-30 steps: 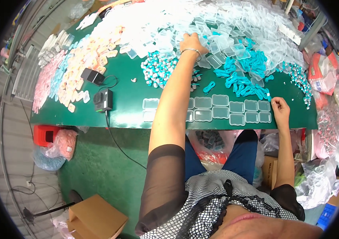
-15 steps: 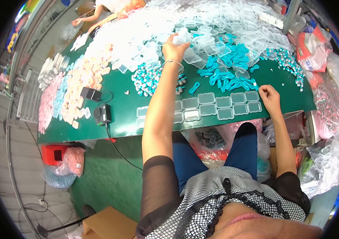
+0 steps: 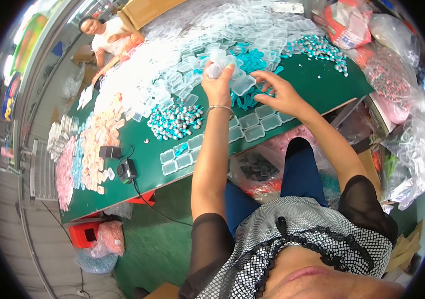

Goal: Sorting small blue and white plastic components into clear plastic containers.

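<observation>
My left hand (image 3: 217, 88) is closed around several clear plastic boxes (image 3: 216, 64), lifted over the heap. To its right, my right hand (image 3: 285, 94) has its fingers apart, beside a clear box (image 3: 243, 84); contact between them is hard to make out. Below both hands lie turquoise cord bundles (image 3: 245, 101), partly covered. Along the near table edge run two rows of open clear boxes (image 3: 254, 133), partly hidden by my left forearm. One box at the left of the rows has a turquoise cord bundle (image 3: 181, 149) in it.
A big heap of clear boxes (image 3: 172, 60) spreads over the green table (image 3: 317, 94). Turquoise-and-silver beads (image 3: 175, 119) lie left of my forearm, beside peach pieces (image 3: 93, 159) and a small black device (image 3: 126, 171). Another person (image 3: 112, 40) sits at the far left.
My right hand has moved left and inward from the table's right side toward my left hand, fingers spreading. My left hand still holds clear boxes. The whole view has shifted and turned.
</observation>
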A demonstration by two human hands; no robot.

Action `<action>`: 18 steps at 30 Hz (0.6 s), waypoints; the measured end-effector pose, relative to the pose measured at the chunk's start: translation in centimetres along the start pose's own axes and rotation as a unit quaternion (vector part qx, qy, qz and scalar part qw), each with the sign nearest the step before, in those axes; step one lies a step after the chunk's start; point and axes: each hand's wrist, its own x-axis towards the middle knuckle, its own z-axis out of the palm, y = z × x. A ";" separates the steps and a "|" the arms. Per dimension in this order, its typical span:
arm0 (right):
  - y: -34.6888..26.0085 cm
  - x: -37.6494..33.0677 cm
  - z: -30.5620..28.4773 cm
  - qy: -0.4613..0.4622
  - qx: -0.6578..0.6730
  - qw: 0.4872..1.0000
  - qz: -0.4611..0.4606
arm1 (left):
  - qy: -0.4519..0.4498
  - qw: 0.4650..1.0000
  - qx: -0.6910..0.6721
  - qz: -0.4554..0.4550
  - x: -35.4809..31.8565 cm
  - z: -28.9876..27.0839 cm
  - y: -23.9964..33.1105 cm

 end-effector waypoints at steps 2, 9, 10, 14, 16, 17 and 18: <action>1.1 0.2 0.4 0.015 -0.011 0.999 -0.033 | -0.035 0.999 -0.028 -0.020 -0.8 0.8 -1.0; 2.9 -1.5 -1.5 0.059 -0.228 0.943 -0.235 | -0.057 0.971 -0.200 -0.120 -1.6 0.9 -2.9; 3.1 -1.8 -2.0 0.059 -0.225 0.944 -0.233 | -0.059 0.970 -0.202 -0.123 -1.7 1.0 -3.0; 3.4 -3.5 -4.4 0.073 -0.263 0.935 -0.225 | 0.022 0.948 -0.263 -0.176 -1.9 0.8 -3.4; 3.8 -4.7 -5.9 0.100 -0.310 0.919 -0.221 | 0.009 0.949 -0.264 -0.171 -2.2 0.5 -3.6; 4.0 -5.5 -6.6 0.125 -0.353 0.901 -0.219 | 0.010 0.951 -0.255 -0.177 -2.4 0.3 -3.6; 4.3 -6.3 -7.3 0.125 -0.359 0.901 -0.211 | 0.001 0.951 -0.251 -0.182 -2.4 0.1 -3.7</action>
